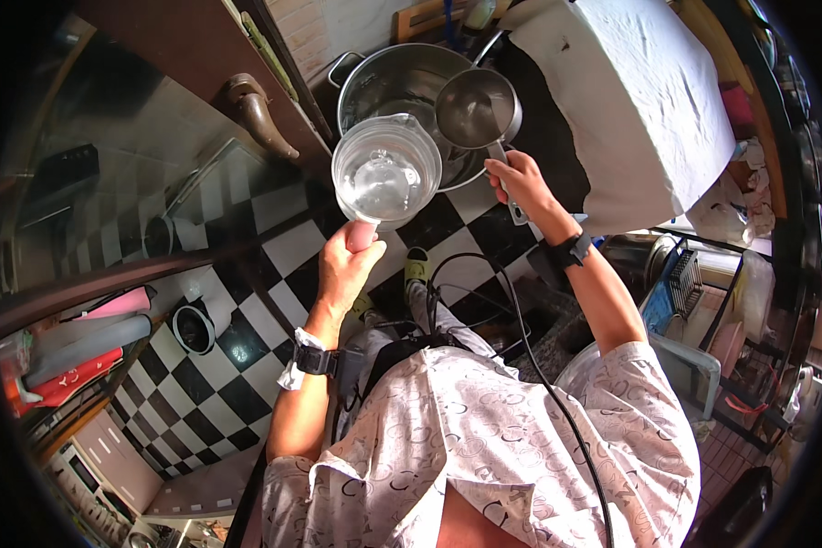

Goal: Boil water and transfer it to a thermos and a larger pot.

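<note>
My left hand (348,267) grips the pink handle of a clear pitcher (387,175). Clear liquid seems to lie in its bottom, and its spout points away from me. In my right hand (524,183) is the grey handle of a round metal dipper (478,109), held with its bowl turned up. What the bowl holds is hard to tell. Both vessels are over the near side of a large stainless-steel pot (383,75) with loop handles. The pitcher and dipper hide part of the pot's rim and inside.
A brown door (178,41) with a lever handle (260,116) stands open at left. A white cloth (630,103) drapes over something at right. Below it are a metal rack (685,284) and a plastic bin (692,370). A small bucket (193,329) sits on the checkered floor (274,246).
</note>
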Motion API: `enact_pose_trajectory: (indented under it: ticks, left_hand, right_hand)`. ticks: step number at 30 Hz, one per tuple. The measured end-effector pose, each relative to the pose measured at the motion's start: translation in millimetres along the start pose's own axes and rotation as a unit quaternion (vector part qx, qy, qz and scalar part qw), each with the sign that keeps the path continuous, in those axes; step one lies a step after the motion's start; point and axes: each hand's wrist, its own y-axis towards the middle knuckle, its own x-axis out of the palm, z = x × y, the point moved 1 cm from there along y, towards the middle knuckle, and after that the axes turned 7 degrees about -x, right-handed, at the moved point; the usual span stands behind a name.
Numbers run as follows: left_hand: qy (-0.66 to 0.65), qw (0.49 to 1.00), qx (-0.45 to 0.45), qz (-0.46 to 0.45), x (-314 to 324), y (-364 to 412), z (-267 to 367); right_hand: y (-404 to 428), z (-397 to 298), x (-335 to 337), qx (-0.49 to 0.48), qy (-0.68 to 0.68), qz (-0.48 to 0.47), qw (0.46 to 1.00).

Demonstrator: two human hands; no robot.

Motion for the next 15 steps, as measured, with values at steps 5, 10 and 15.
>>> enact_pose_trajectory:
  ticks: [5,10,15]
  left_hand:
    - [-0.005,1.0,-0.014,-0.019,0,-1,2]
    - [0.001,1.0,-0.015,-0.02,2,1,5]
    - [0.0,1.0,0.012,-0.005,5,4,5]
  right_hand:
    - [-48,-49,-15,-0.052,0.06,0.011,0.997]
    - [-89,-101,-20,-0.068,0.027,0.011,0.997]
    - [-106,-122,-16,-0.093,0.008,-0.005,0.996]
